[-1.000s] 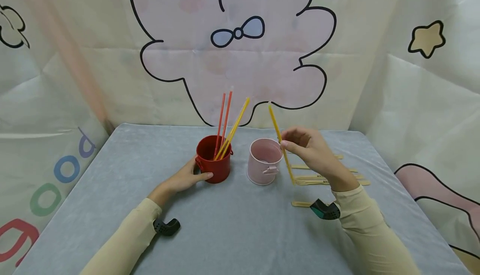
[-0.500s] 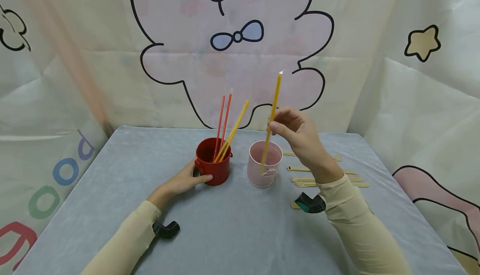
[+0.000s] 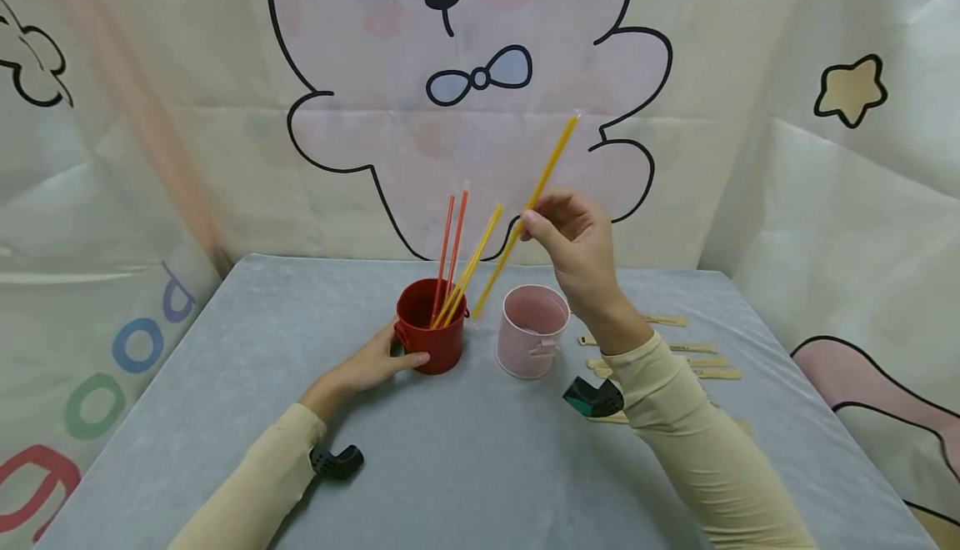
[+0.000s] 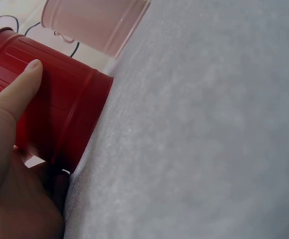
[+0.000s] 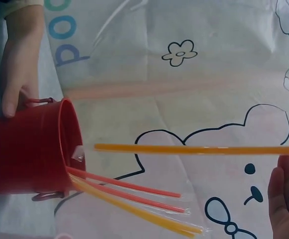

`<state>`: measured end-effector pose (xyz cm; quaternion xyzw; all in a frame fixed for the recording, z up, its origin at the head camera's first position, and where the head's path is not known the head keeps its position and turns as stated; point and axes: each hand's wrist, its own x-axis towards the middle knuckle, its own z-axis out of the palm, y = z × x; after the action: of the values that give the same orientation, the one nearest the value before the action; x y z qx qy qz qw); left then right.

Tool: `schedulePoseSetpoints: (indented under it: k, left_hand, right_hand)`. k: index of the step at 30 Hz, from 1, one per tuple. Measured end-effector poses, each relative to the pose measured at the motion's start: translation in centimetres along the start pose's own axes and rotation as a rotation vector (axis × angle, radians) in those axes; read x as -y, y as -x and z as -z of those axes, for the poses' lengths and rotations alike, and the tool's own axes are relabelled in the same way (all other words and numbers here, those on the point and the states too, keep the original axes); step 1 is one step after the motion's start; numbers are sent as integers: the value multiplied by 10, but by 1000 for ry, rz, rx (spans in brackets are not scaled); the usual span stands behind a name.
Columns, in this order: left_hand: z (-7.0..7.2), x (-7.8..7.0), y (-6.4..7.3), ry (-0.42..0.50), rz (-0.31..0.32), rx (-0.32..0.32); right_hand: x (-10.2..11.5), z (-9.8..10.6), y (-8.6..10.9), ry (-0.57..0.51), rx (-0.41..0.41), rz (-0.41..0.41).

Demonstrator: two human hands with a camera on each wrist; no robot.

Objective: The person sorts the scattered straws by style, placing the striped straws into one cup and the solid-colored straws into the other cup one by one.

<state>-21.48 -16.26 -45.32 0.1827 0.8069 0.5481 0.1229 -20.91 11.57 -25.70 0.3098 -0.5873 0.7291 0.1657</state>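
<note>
My left hand (image 3: 371,365) grips the red bucket (image 3: 442,352) low on its side, the thumb along its front in the left wrist view. Red straws (image 3: 446,237) and yellow straws (image 3: 473,258) lean to the right inside that bucket. Between thumb and fingers, my right hand (image 3: 576,257) pinches another yellow straw (image 3: 555,158) in clear wrapping. This straw slants, its lower end just right of the red bucket's rim; in the right wrist view its tip (image 5: 100,147) points toward the bucket's mouth. The pink bucket (image 3: 525,356) stands upright below the right hand.
Several flat wooden sticks (image 3: 716,374) lie on the grey cloth-covered table (image 3: 465,467) at the right, partly hidden by the right forearm. A printed cloth backdrop (image 3: 345,129) rises behind the table. Both wrists carry a black device (image 3: 337,462).
My right hand has moved left and up from beside the pink bucket, carrying the yellow straw across above it. The straw's top now tilts right. The left hand stays on the red bucket.
</note>
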Motion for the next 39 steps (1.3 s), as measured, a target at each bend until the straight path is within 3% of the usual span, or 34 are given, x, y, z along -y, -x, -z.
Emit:
schedulePoseSetpoints:
  k: [5, 12, 20, 27, 39]
  left_hand:
    - [-2, 0, 0, 13, -5, 0]
    - [-2, 0, -1, 21, 4, 6]
    - [-1, 1, -1, 27, -19, 0]
    - [-1, 1, 0, 18, -5, -6]
    - [-1, 3, -2, 13, -18, -11]
  right_hand:
    - [-16, -6, -1, 12, -53, -4]
    - [-39, -11, 7, 61, -43, -95]
    - [-50, -12, 8, 77, -11, -87]
    - [-61, -16, 14, 96, -3, -152]
    - [-72, -12, 24, 158, 132, -266]
